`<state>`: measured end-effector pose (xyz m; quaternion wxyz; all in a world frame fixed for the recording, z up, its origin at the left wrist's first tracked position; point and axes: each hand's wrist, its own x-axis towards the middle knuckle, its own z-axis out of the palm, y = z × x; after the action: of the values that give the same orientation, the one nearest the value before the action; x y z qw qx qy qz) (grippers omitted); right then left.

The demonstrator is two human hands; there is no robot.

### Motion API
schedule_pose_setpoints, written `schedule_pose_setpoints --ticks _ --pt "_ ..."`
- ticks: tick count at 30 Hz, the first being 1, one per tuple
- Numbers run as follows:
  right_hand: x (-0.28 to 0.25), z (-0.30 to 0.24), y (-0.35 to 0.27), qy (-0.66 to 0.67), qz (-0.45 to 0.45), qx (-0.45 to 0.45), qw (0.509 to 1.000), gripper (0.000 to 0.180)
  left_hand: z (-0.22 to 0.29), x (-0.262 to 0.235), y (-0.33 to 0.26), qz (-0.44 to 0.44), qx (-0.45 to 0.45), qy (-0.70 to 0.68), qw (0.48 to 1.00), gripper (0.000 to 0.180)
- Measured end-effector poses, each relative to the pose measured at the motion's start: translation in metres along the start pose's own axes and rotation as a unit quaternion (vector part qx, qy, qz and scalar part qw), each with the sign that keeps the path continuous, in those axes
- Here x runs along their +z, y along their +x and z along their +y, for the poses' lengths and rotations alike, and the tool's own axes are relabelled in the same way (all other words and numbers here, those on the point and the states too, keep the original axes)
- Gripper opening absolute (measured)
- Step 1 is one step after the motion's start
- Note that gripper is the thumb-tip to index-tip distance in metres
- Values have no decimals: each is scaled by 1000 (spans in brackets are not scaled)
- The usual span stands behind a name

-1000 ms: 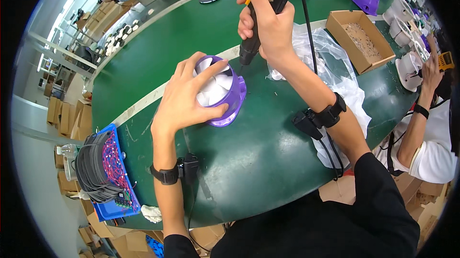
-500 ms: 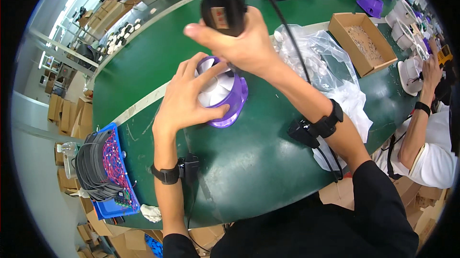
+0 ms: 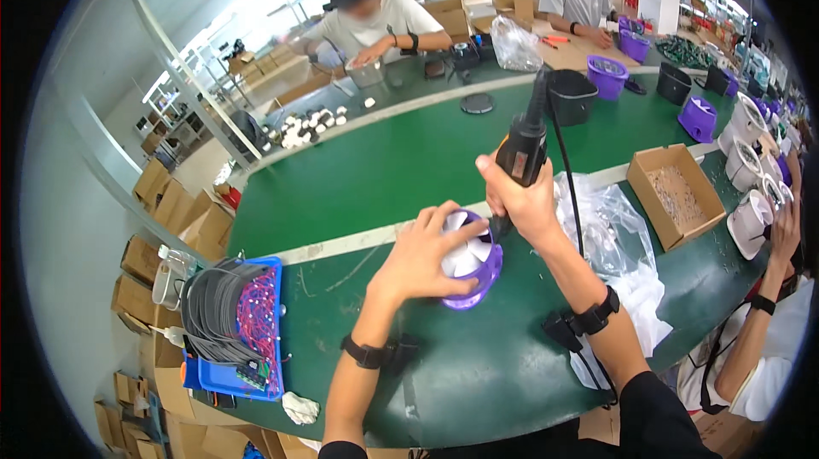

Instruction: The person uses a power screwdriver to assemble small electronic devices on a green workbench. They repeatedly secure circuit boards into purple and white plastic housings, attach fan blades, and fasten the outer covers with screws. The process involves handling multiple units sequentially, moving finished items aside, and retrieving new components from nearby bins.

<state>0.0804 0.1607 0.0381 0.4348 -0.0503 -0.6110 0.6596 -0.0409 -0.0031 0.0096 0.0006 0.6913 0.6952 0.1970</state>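
My left hand (image 3: 409, 263) is wrapped over a round purple plastic housing (image 3: 489, 276) on the green table, fingers and thumb gripping its rim. Inside the housing sits a white bladed fan wheel (image 3: 465, 259), partly covered by my fingers. My right hand (image 3: 527, 206) is closed around a black electric screwdriver (image 3: 522, 150), its cord running up and then down past my forearm. The tool's lower end (image 3: 502, 225) points down beside the housing's upper right rim; whether it touches cannot be made out.
A blue tray (image 3: 280, 331) of grey cable and red-blue wires lies left. To the right are a clear plastic bag (image 3: 610, 229) and a cardboard box (image 3: 646, 182) of small parts. Black and purple housings stand farther back. Co-workers sit across the table and at the right.
The view has tilted up, revealing people across the table. My right hand has brought the screwdriver down closer to the purple housing. My left hand keeps its grip.
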Motion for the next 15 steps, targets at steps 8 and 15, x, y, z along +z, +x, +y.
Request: schedule_pose_setpoints --ticks 8,15 --pt "-12 10 9 -72 42 -45 996 41 -2 2 5 -10 4 6 1000 85" --pt "-29 -24 23 -56 66 -37 996 30 14 -10 -9 -8 -46 87 995 79"
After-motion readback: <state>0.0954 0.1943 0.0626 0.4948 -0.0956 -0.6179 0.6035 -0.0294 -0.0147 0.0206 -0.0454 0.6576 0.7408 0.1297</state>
